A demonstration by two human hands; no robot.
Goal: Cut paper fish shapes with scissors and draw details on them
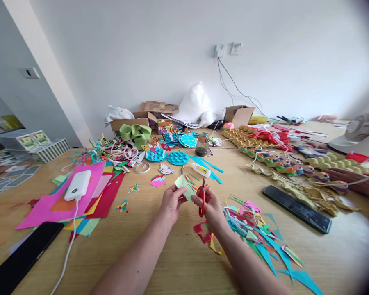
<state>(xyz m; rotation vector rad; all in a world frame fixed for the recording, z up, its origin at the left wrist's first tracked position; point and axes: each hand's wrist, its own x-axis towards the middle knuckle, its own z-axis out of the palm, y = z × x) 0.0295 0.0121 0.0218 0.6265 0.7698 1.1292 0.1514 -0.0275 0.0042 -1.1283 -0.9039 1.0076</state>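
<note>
Near the middle of the table, my left hand (171,201) pinches a small piece of pale green paper (186,186) by its left side. Red-handled scissors (202,201) are in my right hand (213,209), blades pointing up and away from me. My right fingertips also touch the paper's lower right edge. Just beyond lie a glue bottle (201,169) on its side, blue paper strips (213,166), a pink and blue paper fish (158,180) and a white fish cutout (166,169). Colourful paper scraps (252,225) spread to the right of my right hand.
Coloured paper sheets (110,196) carry a white power bank (78,185) at left. A black phone (21,254) lies front left, another phone (297,208) at right. A glass jar (202,144) stands behind. Another person's hand (341,177) rests by egg cartons (273,157).
</note>
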